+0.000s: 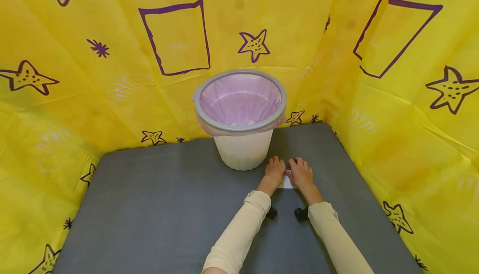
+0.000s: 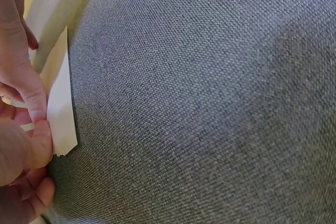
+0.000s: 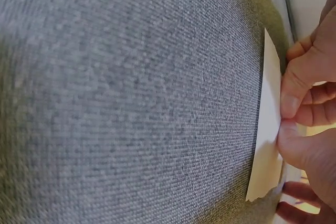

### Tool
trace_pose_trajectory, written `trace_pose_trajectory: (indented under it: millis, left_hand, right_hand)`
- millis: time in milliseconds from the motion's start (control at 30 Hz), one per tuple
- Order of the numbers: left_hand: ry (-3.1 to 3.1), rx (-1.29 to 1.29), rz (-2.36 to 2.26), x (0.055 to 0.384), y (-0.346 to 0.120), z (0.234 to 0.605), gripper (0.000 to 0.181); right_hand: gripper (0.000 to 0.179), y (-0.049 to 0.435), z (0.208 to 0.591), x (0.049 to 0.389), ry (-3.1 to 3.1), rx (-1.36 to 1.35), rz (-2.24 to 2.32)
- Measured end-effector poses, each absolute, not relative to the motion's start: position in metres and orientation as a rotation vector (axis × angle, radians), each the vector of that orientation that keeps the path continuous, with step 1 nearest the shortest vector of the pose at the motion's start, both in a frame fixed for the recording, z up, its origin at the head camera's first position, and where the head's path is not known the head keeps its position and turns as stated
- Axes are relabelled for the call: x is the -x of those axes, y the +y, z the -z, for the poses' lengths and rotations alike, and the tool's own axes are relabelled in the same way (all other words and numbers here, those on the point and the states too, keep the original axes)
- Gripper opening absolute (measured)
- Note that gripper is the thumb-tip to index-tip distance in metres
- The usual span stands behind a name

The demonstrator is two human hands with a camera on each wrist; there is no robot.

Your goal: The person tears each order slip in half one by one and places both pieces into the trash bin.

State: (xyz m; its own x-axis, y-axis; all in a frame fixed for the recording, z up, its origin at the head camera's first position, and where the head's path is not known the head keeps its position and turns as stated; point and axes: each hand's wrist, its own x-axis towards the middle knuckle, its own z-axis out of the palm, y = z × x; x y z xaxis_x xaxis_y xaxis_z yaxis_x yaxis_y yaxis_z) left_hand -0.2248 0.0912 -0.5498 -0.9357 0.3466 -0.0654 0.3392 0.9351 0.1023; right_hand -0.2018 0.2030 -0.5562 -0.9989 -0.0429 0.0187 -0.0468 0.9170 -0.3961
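Observation:
A small white piece of paper (image 1: 287, 182) lies on the grey surface between the two hands, close to the bin. My left hand (image 1: 275, 170) and right hand (image 1: 301, 173) meet at its far edge, fingers bent. In the left wrist view, thumbs and fingertips come together along one long side of the paper (image 2: 62, 116), pinching it. The right wrist view shows both thumbs side by side on the edge of the paper (image 3: 268, 129), whose short lower end looks jagged. The fingers partly cover the far side of the paper.
A white bin (image 1: 245, 149) with a grey rim and pinkish liner stands just beyond the left hand. Black objects (image 1: 301, 214) show beside the wrists, partly hidden by the sleeves. Yellow patterned cloth (image 1: 112, 112) walls in the grey table (image 1: 149, 207) at the back and sides.

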Motion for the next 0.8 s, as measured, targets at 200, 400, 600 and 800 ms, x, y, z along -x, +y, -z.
trace_pose_trajectory:
  millis: [200, 400, 600, 800]
  left_hand:
    - [2.975, -0.581, -0.143, 0.222, 0.091, 0.551, 0.013]
    - [3.01, -0.623, -0.157, 0.22, 0.089, 0.552, 0.011]
    - [3.082, -0.698, -0.19, 0.217, 0.087, 0.558, 0.012]
    - [3.128, -0.663, -0.319, 0.215, 0.08, 0.556, 0.01]
  right_hand:
    - [0.02, 0.203, 0.558, 0.199, -3.071, -0.099, -0.615]
    - [0.011, 0.202, 0.558, 0.196, -3.026, -0.144, -0.595]
    - [0.016, 0.204, 0.565, 0.196, -2.847, -0.31, -0.549]
    - [0.011, 0.213, 0.563, 0.197, -2.708, -0.475, -0.53]
